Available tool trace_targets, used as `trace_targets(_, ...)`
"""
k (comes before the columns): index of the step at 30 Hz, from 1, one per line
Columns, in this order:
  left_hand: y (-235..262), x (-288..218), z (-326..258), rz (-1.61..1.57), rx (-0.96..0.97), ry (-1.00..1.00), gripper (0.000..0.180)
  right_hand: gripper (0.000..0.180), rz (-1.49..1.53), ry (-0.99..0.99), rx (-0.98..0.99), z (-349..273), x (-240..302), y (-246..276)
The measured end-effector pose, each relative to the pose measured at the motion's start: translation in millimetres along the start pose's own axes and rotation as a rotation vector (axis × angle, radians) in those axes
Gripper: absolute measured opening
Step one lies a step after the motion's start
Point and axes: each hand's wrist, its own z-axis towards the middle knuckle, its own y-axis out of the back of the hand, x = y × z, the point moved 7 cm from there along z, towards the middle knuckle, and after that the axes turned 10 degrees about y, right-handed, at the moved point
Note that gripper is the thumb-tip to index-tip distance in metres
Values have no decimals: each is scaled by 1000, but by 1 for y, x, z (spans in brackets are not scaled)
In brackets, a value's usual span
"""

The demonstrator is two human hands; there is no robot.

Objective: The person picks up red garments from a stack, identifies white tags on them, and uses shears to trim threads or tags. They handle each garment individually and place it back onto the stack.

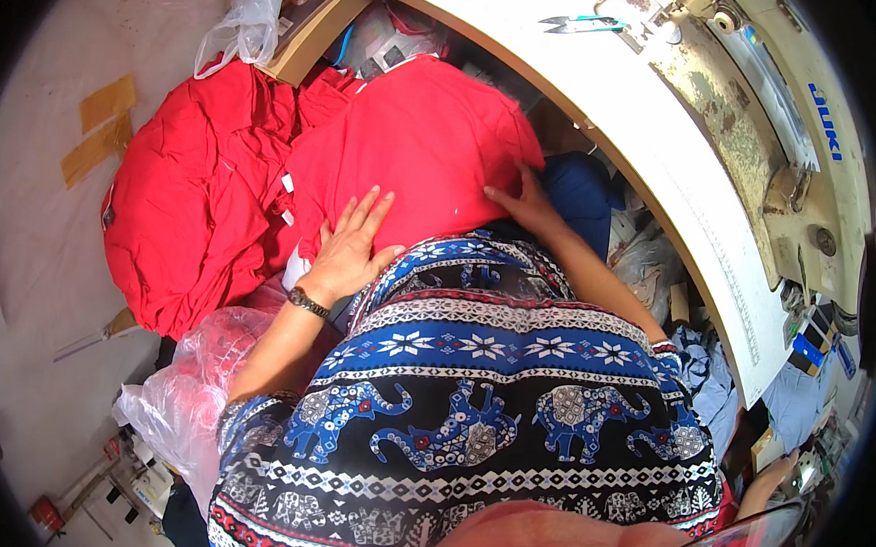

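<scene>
A piece of red cloth (pixel 424 146) lies spread over my lap, its far edge reaching toward the table. My left hand (pixel 353 245) rests on its near left part, fingers spread and stretched out, a dark watch on the wrist. At the cloth's right side is my right hand (pixel 527 204), thumb apart on the red surface; its other fingers reach over the edge and are partly hidden. To the left, a big heap of red garments (pixel 197 195) with small white labels touches the spread cloth.
A white sewing table (pixel 678 147) curves along the right, bearing a sewing machine (pixel 816 124) and thread snips (pixel 584 26). A cardboard box (pixel 316 34) and clear plastic bag (pixel 249 21) stand beyond the heap. Another plastic bag (pixel 184 390) lies by my left forearm.
</scene>
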Motion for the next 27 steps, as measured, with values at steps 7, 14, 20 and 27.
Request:
trace_targets(7,-19,37,-15,122,-145,-110,99,103,244,-378,216,17,-71,-4)
trace_targets(14,-30,52,3,126,-203,30,104,78,706,-347,51,5,-50,-36)
trace_targets(20,-32,39,14,-175,-309,37,98,39,1053,-334,-4,-3,58,-15)
trace_targets(27,-24,51,25,-274,-643,224,73,31,1098,-166,105,-32,175,-19)
